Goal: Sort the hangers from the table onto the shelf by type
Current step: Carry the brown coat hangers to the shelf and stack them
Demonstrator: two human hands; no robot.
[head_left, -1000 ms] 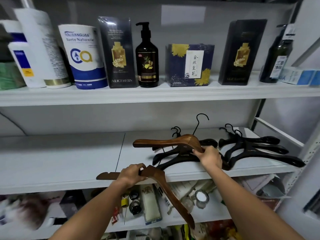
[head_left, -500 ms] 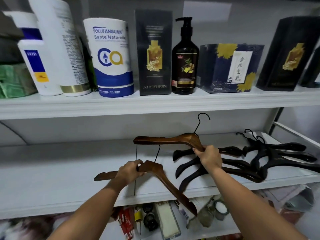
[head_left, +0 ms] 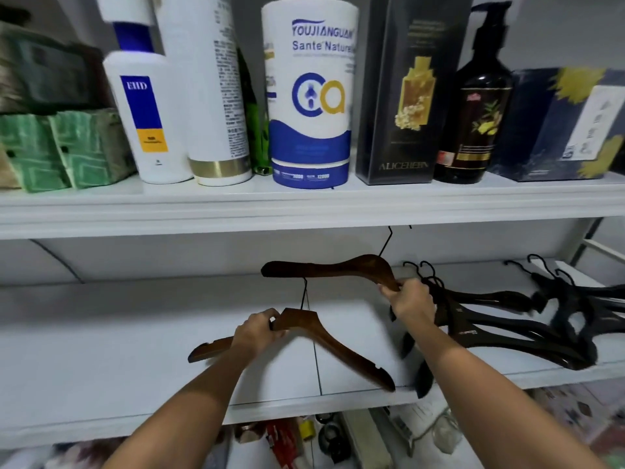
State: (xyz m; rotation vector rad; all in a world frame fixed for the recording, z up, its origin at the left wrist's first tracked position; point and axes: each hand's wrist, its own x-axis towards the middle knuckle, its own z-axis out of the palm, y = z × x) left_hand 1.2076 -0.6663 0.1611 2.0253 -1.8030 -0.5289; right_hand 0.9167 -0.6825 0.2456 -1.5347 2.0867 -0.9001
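Observation:
My left hand point(head_left: 258, 335) grips a brown wooden hanger point(head_left: 341, 346) near its neck, held low over the white middle shelf point(head_left: 135, 350). My right hand point(head_left: 411, 299) grips a second brown wooden hanger point(head_left: 324, 269) by its right arm, held higher above the shelf with its hook pointing up. Just right of that hand a pile of black hangers point(head_left: 490, 330) lies on the shelf. A second pile of black hangers point(head_left: 581, 299) lies at the far right.
The upper shelf point(head_left: 304, 204) carries white bottles point(head_left: 145, 113), a blue-and-white canister point(head_left: 309, 99), a dark box point(head_left: 406, 93), a pump bottle point(head_left: 473, 106) and green packets point(head_left: 57, 150). Small clutter fills the lower shelf point(head_left: 324, 438).
The view has shifted left and closer to the shelf. Both hands with their wooden hangers have moved left, away from the black piles and over the shelf's middle.

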